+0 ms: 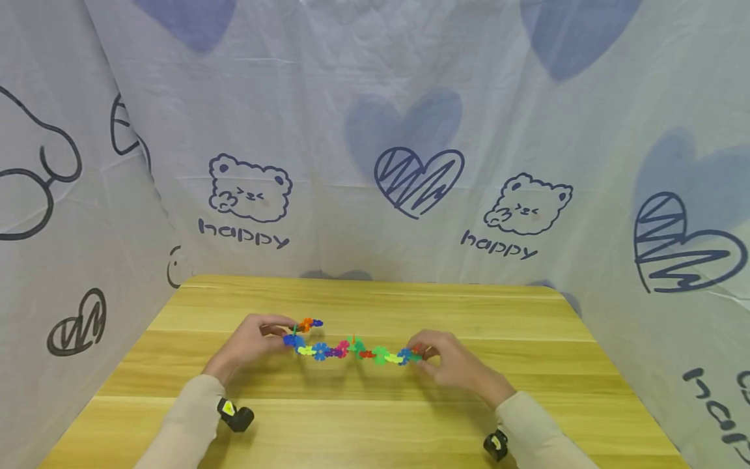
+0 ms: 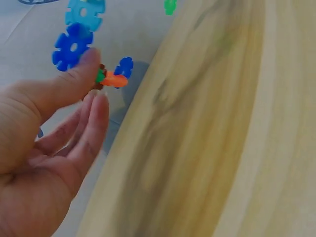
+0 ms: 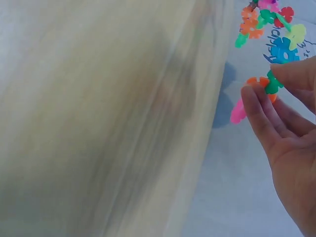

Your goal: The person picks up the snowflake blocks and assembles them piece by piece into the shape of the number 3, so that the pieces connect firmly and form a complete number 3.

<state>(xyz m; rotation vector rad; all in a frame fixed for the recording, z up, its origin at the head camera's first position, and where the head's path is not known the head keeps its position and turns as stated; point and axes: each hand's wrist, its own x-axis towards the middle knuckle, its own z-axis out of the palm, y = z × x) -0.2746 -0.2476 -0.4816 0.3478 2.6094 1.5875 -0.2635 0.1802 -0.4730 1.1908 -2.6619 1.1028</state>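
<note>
A chain of interlocking plastic snowflake discs [image 1: 320,352] in blue, yellow, purple, pink, green and red stretches between my two hands above the table. My left hand [image 1: 253,344] pinches its left end between thumb and fingertips; a short branch with an orange disc [image 1: 306,324] and a blue tip sticks out there. In the left wrist view, a dark blue disc [image 2: 73,47] stands beside the thumb. At the other end, my right hand [image 1: 451,359] pinches the chain near a blue disc [image 1: 404,355]. The right wrist view shows a green disc [image 3: 273,83] at those fingertips.
A wooden table [image 1: 328,423] lies under both hands. White cloth [image 1: 328,130] printed with hearts, bears and "happy" hangs behind it and on both sides. Each wrist wears a small black camera, one on the left [image 1: 236,415] and one on the right [image 1: 496,445].
</note>
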